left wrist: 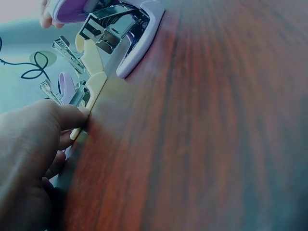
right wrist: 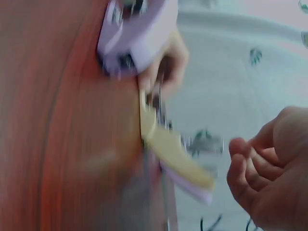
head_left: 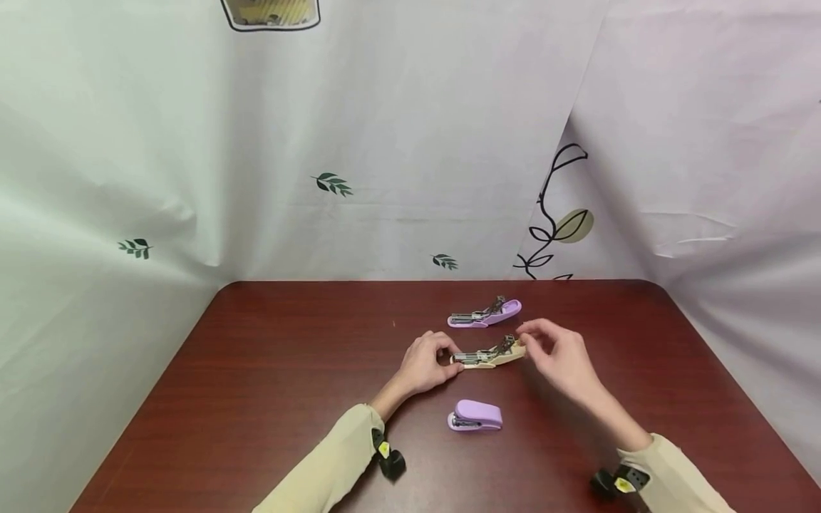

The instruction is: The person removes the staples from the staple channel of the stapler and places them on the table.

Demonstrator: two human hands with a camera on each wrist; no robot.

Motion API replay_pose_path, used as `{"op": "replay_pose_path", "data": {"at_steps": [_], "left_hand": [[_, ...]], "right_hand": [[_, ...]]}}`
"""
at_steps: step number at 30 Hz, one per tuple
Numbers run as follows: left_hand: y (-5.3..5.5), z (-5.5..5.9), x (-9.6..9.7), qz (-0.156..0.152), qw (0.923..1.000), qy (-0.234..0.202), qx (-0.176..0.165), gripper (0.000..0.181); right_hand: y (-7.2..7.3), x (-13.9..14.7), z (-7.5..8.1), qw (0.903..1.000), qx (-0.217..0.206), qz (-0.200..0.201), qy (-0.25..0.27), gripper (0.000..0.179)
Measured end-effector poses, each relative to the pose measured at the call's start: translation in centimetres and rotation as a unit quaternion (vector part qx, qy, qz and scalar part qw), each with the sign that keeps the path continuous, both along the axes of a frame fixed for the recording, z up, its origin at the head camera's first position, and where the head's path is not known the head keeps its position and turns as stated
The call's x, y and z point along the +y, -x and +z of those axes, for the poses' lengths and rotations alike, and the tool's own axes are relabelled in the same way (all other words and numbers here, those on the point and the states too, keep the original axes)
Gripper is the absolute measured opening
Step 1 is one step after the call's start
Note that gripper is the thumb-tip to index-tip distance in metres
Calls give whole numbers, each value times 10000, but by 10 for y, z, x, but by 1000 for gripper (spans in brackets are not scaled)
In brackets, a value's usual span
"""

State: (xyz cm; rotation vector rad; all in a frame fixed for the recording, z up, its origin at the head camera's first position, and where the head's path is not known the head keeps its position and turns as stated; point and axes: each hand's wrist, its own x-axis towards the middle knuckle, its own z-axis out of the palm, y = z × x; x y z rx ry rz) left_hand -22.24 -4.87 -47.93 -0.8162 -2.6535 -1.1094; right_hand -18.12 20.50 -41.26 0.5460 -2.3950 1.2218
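A pale yellow stapler (head_left: 492, 357) lies opened out on the table, its metal inner parts raised. My left hand (head_left: 426, 363) pinches its left end between thumb and fingers; the left wrist view shows the thumb (left wrist: 74, 116) on the edge. By its right end is my right hand (head_left: 564, 356), fingers loosely bent. A gap separates those fingers (right wrist: 239, 173) from the yellow end in the right wrist view, and nothing shows in them. Behind lies a purple stapler (head_left: 507, 312), opened out the same way. Another purple stapler (head_left: 474, 415), folded together, stands nearer me.
The dark red-brown wooden table (head_left: 288, 342) has rounded far corners. Pale cloth with leaf prints (head_left: 398, 142) hangs behind and along both sides. A black wrist camera (head_left: 391, 463) is strapped over the left sleeve, another (head_left: 606, 484) over the right.
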Motion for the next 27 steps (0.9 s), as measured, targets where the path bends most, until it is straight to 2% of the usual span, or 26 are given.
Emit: {"op": "replay_pose_path", "data": {"at_steps": [2, 4, 7, 15, 23, 27], "left_hand": [[0, 0, 0, 1, 10000, 2, 2, 14], [0, -1, 0, -1, 10000, 8, -11, 14], [0, -1, 1, 2, 10000, 4, -5, 14], [1, -1, 0, 5, 10000, 7, -16, 14], [1, -2, -1, -19, 10000, 5, 76, 14], [1, -2, -2, 4, 10000, 37, 29, 14]], "right_hand": [[-5, -11, 3, 9962, -817, 196, 213, 13], [-9, -21, 4, 9862, -1578, 341, 369, 13], [-9, -33, 1, 9716, -2276, 464, 451, 17], [-2, -54, -15, 9555, -2730, 801, 784, 19], [1, -67, -24, 9463, -2973, 683, 1072, 19], [2, -70, -26, 9451, -3016, 609, 1100, 19]]}}
